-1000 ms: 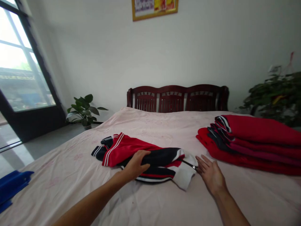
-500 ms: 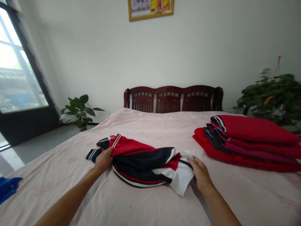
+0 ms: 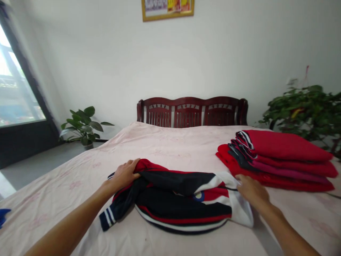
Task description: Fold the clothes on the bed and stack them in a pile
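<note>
A navy, red and white track jacket lies on the pink bed sheet, gathered lengthwise, with a round badge showing near its white part. One striped navy cuff sticks out at the lower left. My left hand is closed on the red and navy cloth at the jacket's left end, fingers on top and thumb along the near side. At the other end, my right hand pinches the white cloth; its fingertips are slightly blurred.
A stack of folded red and dark clothes sits at the right of the bed. Something blue lies at the left edge. Behind are a wooden headboard, a potted plant on the left and a leafy plant on the right.
The jacket is stretched longer and lies nearer me. My right hand has moved right with the white end; the left has shifted over the cloth. A striped cuff now points toward me.
</note>
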Available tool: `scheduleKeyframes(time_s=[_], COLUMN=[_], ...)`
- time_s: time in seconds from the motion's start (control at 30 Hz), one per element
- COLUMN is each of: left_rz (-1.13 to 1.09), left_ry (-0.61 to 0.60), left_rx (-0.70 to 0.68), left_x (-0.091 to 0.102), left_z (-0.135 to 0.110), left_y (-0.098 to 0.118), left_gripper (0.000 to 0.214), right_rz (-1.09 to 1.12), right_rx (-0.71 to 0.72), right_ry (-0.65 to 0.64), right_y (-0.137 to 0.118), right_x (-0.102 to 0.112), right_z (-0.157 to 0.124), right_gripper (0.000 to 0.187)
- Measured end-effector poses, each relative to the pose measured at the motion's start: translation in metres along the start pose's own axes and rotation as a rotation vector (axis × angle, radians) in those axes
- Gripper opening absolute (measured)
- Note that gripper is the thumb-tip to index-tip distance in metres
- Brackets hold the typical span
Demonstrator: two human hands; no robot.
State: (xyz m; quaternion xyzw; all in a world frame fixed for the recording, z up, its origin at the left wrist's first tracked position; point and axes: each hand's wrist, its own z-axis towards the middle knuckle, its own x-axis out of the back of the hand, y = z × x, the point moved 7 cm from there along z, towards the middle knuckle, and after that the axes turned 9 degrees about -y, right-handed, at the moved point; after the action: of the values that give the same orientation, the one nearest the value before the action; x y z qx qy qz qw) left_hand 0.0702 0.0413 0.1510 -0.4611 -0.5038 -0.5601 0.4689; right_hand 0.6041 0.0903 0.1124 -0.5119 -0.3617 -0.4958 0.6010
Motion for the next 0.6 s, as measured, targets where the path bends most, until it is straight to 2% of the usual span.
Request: scheduleKeyframes(time_s=[0.07,0.13,0.27,0.37,0.43,0.5,0.53,0.6], left_rz=[-0.068,-0.176,-0.472,-0.655,-0.708,-0.703,-0.693,-0.691], left_ry=[-0.010,0.003,-0.013,-0.019,-0.055,-0.055,-0.030,0.039], left_rx=[0.025,-0.001,-0.103,-0.023,0.029,0.030,0.027,0.023], left_x=[-0.026,-0.043,-0.052,-0.054,-0.061,-0.068,-0.069,-0.068], left_z=[-0.005,-0.009,-0.013,-0.011,-0.009,-0.006,-0.005,-0.006], left_y=[-0.009,-0.021,-0.042,-0.061,-0.070,-0.076,-0.079,-0.088], left_gripper=[0.077,0.084,0.071,0.061,0.057,0.049,0.043,0.032], right_rz=[-0.044,0.045,0.153,0.098,0.018,-0.054,-0.080,-0.103], right_rx=[0.130,0.351,0.718,0.857,0.865,0.837,0.845,0.952], right_ry=[0.021,0.027,-0.090,-0.109,-0.147,-0.224,-0.269,-0.352], right_y=[-0.032,-0.080,-0.186,-0.253,-0.287,-0.310,-0.319,-0.331], right_x=[-0.009,-0.016,-0.036,-0.050,-0.061,-0.069,-0.071,-0.068], right_z=[-0.013,-0.028,-0.060,-0.073,-0.071,-0.067,-0.067,-0.077], right_gripper=[0.042,0.045,0.057,0.075,0.083,0.072,0.058,0.029])
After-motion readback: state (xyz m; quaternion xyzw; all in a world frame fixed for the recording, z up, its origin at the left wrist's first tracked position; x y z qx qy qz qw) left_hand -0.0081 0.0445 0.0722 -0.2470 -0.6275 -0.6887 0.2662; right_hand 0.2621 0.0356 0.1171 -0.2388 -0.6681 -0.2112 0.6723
